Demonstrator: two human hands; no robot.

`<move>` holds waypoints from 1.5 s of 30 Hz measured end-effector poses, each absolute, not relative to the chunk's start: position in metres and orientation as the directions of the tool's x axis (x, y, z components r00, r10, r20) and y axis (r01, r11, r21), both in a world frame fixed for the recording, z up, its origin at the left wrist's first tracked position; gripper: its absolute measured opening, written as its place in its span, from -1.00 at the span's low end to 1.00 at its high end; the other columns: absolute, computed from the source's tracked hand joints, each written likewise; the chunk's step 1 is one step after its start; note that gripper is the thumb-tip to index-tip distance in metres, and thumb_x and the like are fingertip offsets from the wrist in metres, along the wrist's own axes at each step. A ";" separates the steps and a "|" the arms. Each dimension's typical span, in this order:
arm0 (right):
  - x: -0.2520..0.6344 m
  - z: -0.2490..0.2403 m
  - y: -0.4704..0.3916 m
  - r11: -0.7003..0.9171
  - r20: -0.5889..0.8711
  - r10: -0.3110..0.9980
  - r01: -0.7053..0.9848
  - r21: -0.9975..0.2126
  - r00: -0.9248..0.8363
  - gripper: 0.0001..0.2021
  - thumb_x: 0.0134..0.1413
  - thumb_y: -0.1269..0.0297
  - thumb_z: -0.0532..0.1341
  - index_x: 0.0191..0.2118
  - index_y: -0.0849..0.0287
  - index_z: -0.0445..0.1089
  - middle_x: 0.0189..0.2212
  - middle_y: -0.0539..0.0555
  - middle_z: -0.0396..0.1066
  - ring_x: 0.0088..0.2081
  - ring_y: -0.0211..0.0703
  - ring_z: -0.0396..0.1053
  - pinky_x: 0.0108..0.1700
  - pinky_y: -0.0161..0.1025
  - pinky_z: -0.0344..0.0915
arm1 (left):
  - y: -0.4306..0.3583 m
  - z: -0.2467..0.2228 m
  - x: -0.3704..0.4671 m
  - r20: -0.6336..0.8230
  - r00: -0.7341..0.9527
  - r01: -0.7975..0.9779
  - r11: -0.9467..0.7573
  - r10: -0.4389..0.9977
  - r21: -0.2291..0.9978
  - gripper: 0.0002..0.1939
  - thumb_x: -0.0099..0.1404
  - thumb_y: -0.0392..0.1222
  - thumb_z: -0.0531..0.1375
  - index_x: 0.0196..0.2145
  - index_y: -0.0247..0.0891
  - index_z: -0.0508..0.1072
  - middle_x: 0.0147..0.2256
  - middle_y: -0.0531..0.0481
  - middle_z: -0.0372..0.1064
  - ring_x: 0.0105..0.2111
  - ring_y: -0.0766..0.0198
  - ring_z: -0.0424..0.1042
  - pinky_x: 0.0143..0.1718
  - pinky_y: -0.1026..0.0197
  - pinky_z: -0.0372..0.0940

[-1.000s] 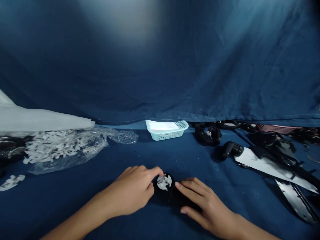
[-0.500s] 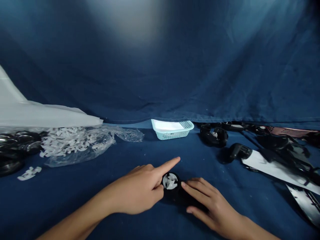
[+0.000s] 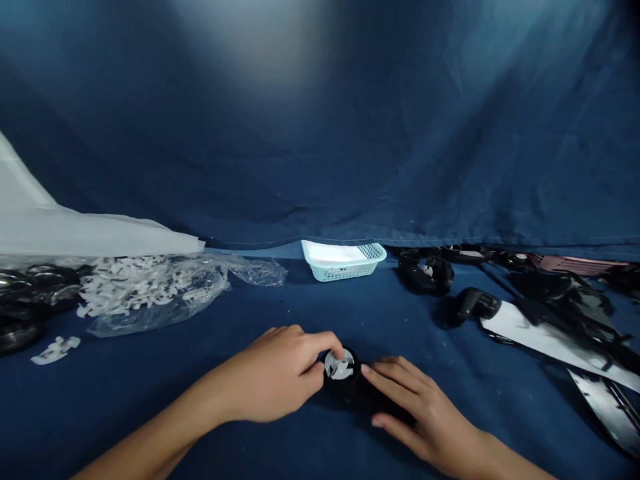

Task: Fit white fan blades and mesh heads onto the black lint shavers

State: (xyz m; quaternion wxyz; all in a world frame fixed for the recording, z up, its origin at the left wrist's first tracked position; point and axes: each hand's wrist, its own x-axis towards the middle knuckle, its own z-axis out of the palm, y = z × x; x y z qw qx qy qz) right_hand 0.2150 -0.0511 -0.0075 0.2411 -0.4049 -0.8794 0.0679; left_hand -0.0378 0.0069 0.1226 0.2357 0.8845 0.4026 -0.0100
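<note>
In the head view a black plastic part (image 3: 350, 395) lies on the blue cloth before me. Its round end holds a white plastic clip piece (image 3: 339, 368). My left hand (image 3: 273, 377) reaches in from the left, index finger bent down onto the white piece's upper edge and thumb close to the near left rim; the other fingers are curled under. My right hand (image 3: 417, 407) holds the black part from the right, fingers along its top and thumb on the near side. Much of the black part is dark and hidden under this hand.
At left, a clear bag (image 3: 150, 293) spills many white clips beside shiny black round parts (image 3: 37, 293); one loose clip (image 3: 56, 349) lies nearer. A light blue basket (image 3: 345, 270) stands at the back. Black parts (image 3: 425, 272) and a white strip (image 3: 520, 327) lie right.
My left index finger, stretched out past the part before, has bent down onto the white piece. That piece looks slightly turned in its round seat. My right hand stays in place.
</note>
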 end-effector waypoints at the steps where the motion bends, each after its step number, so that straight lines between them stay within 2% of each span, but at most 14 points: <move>1: 0.215 -0.007 -0.051 0.664 0.370 0.744 0.677 -0.316 -0.556 -0.43 0.25 0.28 0.20 0.33 0.05 0.09 0.11 0.16 0.40 0.10 0.02 0.36 0.13 -0.02 0.37 | 0.007 0.122 -0.038 -0.204 0.658 0.732 -0.552 0.725 0.398 -0.64 0.37 -0.21 -0.04 0.00 0.06 0.41 -0.49 0.07 0.38 -0.34 0.16 0.39 -0.28 0.16 0.18; 4: 0.215 -0.007 -0.051 0.666 0.377 0.742 0.676 -0.316 -0.555 -0.45 0.25 0.27 0.21 0.32 0.07 0.12 0.10 0.17 0.41 0.10 0.01 0.37 0.13 -0.03 0.37 | 0.008 0.115 -0.038 -0.196 0.612 0.776 -0.534 0.766 0.337 -0.64 0.38 -0.20 -0.04 0.06 0.02 0.36 -0.36 -0.01 0.40 -0.28 0.11 0.39 -0.27 0.13 0.19; 9: 0.215 -0.008 -0.051 0.661 0.375 0.746 0.685 -0.307 -0.551 -0.45 0.24 0.25 0.22 0.31 0.07 0.14 0.09 0.17 0.41 0.09 0.00 0.37 0.13 -0.04 0.37 | 0.016 0.102 -0.039 -0.150 0.667 0.736 -0.614 0.730 0.284 -0.62 0.36 -0.27 -0.05 0.05 -0.01 0.35 -0.46 0.05 0.33 -0.42 0.19 0.34 -0.28 0.12 0.18; 15: 0.216 -0.009 -0.052 0.663 0.364 0.745 0.681 -0.311 -0.559 -0.46 0.24 0.26 0.21 0.30 0.09 0.15 0.10 0.18 0.41 0.10 0.04 0.36 0.11 -0.01 0.39 | 0.014 0.106 -0.037 -0.136 0.680 0.718 -0.615 0.721 0.327 -0.69 0.33 -0.27 -0.01 -0.22 -0.06 0.51 -0.48 0.04 0.39 -0.36 0.18 0.39 -0.24 0.12 0.18; 18: 0.216 -0.009 -0.052 0.663 0.347 0.746 0.680 -0.313 -0.568 -0.45 0.26 0.27 0.20 0.32 0.10 0.11 0.11 0.19 0.39 0.11 0.05 0.35 0.12 0.03 0.37 | 0.009 0.111 -0.035 -0.171 0.708 0.685 -0.609 0.685 0.400 -0.66 0.32 -0.28 -0.01 -0.17 -0.01 0.53 -0.53 0.06 0.39 -0.33 0.17 0.41 -0.22 0.14 0.20; 20: 0.215 -0.009 -0.051 0.657 0.334 0.752 0.684 -0.317 -0.569 -0.45 0.26 0.27 0.19 0.32 0.10 0.10 0.11 0.19 0.38 0.11 0.05 0.35 0.12 0.04 0.37 | 0.008 0.112 -0.034 -0.184 0.714 0.676 -0.599 0.675 0.428 -0.62 0.33 -0.28 -0.01 -0.07 0.06 0.49 -0.49 0.05 0.44 -0.28 0.14 0.42 -0.22 0.15 0.20; 24: 0.214 -0.007 -0.051 0.657 0.336 0.752 0.681 -0.323 -0.567 -0.45 0.26 0.29 0.19 0.32 0.09 0.10 0.11 0.19 0.39 0.10 0.04 0.36 0.11 0.01 0.38 | 0.011 0.106 -0.036 -0.164 0.669 0.721 -0.580 0.725 0.378 -0.57 0.34 -0.25 -0.01 0.05 0.16 0.41 -0.34 0.01 0.46 -0.25 0.10 0.43 -0.25 0.12 0.21; 27: 0.215 -0.007 -0.051 0.659 0.343 0.751 0.681 -0.320 -0.565 -0.46 0.25 0.29 0.20 0.31 0.10 0.13 0.10 0.19 0.40 0.10 0.03 0.36 0.10 -0.02 0.39 | 0.014 0.103 -0.036 -0.146 0.640 0.749 -0.571 0.754 0.336 -0.64 0.35 -0.25 -0.04 -0.10 0.01 0.49 -0.39 0.00 0.43 -0.30 0.12 0.42 -0.28 0.13 0.20; 30: 0.215 -0.007 -0.052 0.660 0.355 0.748 0.684 -0.309 -0.561 -0.46 0.25 0.28 0.20 0.31 0.10 0.14 0.10 0.19 0.41 0.09 0.05 0.37 0.11 0.00 0.38 | 0.012 0.104 -0.033 -0.134 0.657 0.731 -0.584 0.742 0.353 -0.69 0.32 -0.27 -0.02 -0.27 -0.08 0.53 -0.43 0.01 0.44 -0.30 0.14 0.42 -0.27 0.14 0.20; 34: 0.215 -0.007 -0.051 0.658 0.355 0.751 0.680 -0.324 -0.557 -0.45 0.25 0.28 0.20 0.31 0.09 0.13 0.09 0.18 0.41 0.08 0.02 0.37 0.11 -0.05 0.38 | 0.008 0.106 -0.032 -0.130 0.680 0.697 -0.580 0.722 0.422 -0.61 0.32 -0.29 -0.01 -0.06 0.05 0.49 -0.42 0.04 0.43 -0.33 0.18 0.42 -0.29 0.16 0.21; 36: 0.214 -0.006 -0.051 0.655 0.358 0.753 0.682 -0.327 -0.552 -0.45 0.25 0.28 0.20 0.32 0.07 0.12 0.09 0.16 0.41 0.08 0.01 0.37 0.11 -0.05 0.38 | 0.009 0.105 -0.033 -0.125 0.674 0.704 -0.582 0.728 0.407 -0.55 0.31 -0.31 -0.01 0.01 0.10 0.45 -0.40 0.04 0.43 -0.33 0.17 0.42 -0.31 0.17 0.20; 38: 0.214 -0.005 -0.051 0.653 0.359 0.755 0.682 -0.330 -0.549 -0.45 0.25 0.27 0.20 0.32 0.06 0.11 0.09 0.16 0.41 0.08 0.01 0.37 0.11 -0.06 0.38 | 0.012 0.103 -0.035 -0.112 0.667 0.716 -0.592 0.737 0.370 -0.57 0.29 -0.33 -0.01 -0.03 0.05 0.48 -0.42 0.03 0.43 -0.34 0.16 0.42 -0.33 0.17 0.18; 42: 0.214 -0.004 -0.051 0.655 0.353 0.754 0.674 -0.341 -0.554 -0.44 0.26 0.26 0.20 0.33 0.06 0.10 0.09 0.16 0.41 0.08 0.00 0.36 0.13 -0.07 0.36 | 0.013 0.103 -0.036 -0.095 0.676 0.708 -0.608 0.731 0.360 -0.68 0.30 -0.31 -0.01 -0.29 -0.09 0.54 -0.50 0.05 0.41 -0.39 0.19 0.42 -0.35 0.18 0.16; 45: 0.214 -0.004 -0.051 0.654 0.346 0.756 0.671 -0.349 -0.556 -0.44 0.27 0.27 0.19 0.33 0.08 0.09 0.09 0.17 0.40 0.08 0.01 0.35 0.13 -0.05 0.35 | 0.011 0.104 -0.034 -0.100 0.693 0.686 -0.611 0.714 0.395 -0.65 0.30 -0.31 -0.01 -0.20 -0.03 0.54 -0.47 0.06 0.44 -0.36 0.20 0.43 -0.34 0.21 0.18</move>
